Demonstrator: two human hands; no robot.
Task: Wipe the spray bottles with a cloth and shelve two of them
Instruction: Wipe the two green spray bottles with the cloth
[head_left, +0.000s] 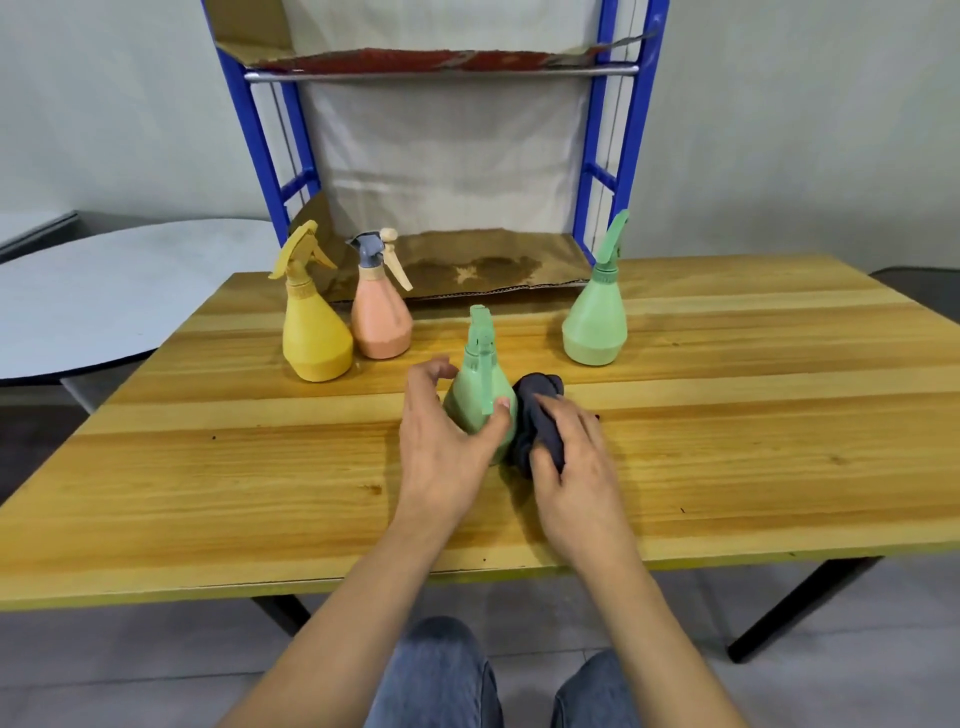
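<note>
Wiping is the step in hand, and it looks early: all four bottles stand on the desk (727, 441) and none is shelved yet. The near green bottle (475, 400) stands upright near the middle of the desk, its trigger facing the person. The left hand (441, 441) is wrapped round the bottle's left side with the thumb across the front. The right hand (576, 467) is clenched on a bunched dark cloth (540, 395) and presses it against the bottle's right flank. To do it well, I would hold the base firmly with the left hand and turn the bottle so the cloth meets every side. The neck and trigger come next. The bottle looks light and is narrow at the top, so a hard sideways push could tip it.

Behind the desk a pale wall (805, 130) backs a blue-framed shelf (260, 145) lined with stained cardboard; its lower level sits close to desk height, an easy reach for the two bottles to be shelved. A grey round table (104, 291) stands to the left. The desk is pale planked wood. The far green bottle (595, 322) stands well apart on the right. The yellow bottle (311, 338) and the pink bottle (379, 322) stand just beside each other on the left.
</note>
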